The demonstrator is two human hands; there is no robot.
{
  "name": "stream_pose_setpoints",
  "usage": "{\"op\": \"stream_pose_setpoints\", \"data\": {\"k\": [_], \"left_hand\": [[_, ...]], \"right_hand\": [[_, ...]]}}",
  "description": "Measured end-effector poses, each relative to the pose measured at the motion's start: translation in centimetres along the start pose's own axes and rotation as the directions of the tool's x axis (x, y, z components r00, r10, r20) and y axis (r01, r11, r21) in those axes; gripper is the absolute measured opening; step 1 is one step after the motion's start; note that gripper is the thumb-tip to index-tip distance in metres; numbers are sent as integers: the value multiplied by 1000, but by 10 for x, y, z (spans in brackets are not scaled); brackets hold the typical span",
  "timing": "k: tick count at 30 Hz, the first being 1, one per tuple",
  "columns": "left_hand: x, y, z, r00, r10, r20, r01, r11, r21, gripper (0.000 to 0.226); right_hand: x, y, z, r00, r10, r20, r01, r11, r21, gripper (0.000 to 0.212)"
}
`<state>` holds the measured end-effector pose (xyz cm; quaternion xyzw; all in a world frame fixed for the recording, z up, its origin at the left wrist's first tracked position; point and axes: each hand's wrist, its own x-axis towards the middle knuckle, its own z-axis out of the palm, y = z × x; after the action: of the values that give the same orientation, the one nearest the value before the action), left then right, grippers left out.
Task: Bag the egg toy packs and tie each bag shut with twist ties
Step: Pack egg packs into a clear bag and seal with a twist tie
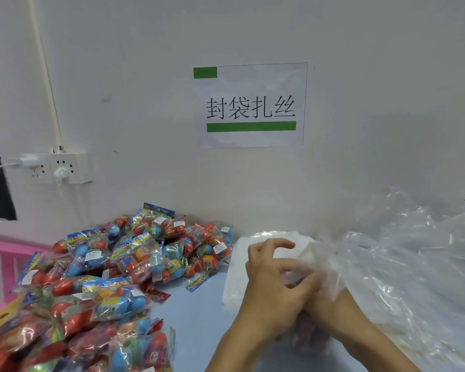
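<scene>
Wall sign reads 封袋扎丝 above green bar.

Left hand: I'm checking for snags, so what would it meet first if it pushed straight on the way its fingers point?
Probably the flat stack of clear bags lying just beyond the left hand, then the wall. Depth is unclear.

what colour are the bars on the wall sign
Green, on a white sign; the head view shows it clearly.

A printed wall sign hangs right of a socket strip; a pink stool stands below.
</scene>
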<state>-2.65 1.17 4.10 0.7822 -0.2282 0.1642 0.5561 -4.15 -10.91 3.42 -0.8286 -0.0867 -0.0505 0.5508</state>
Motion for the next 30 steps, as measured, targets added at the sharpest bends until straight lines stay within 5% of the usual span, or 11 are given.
{"op": "stream_pose_setpoints", "data": {"k": [4, 7, 9, 11, 13, 22, 30], "left_hand": [[4, -3, -10, 994, 31, -101, -28, 999, 26, 25], [6, -9, -18, 966, -253, -59, 245, 963, -111, 67], [5, -10, -16, 893, -442, 84, 445, 840, -312, 86], [3, -14, -7, 852, -468, 235, 520, 705, -482, 83], [4, -18, 1, 858, -460, 228, 498, 634, -591, 75], [7, -27, -5, 852, -489, 189, 512, 698, -502, 45], [9, -32, -11, 837, -517, 180, 536, 702, -469, 57]], "right_hand": [[8, 13, -13, 920, 187, -346, -126, 973, 192, 23], [11, 13, -18, 883, 330, -334, -165, 884, 438, 15], [13, 8, -15, 872, 375, -314, -161, 827, 539, 11], [13, 3, -7, 865, 403, -299, -160, 787, 596, 10], [12, -1, 1, 869, 412, -276, -166, 767, 620, 10], [11, -4, -5, 914, 320, -250, -126, 808, 575, 20], [10, -6, 5, 925, 272, -265, -84, 827, 556, 26]]}}
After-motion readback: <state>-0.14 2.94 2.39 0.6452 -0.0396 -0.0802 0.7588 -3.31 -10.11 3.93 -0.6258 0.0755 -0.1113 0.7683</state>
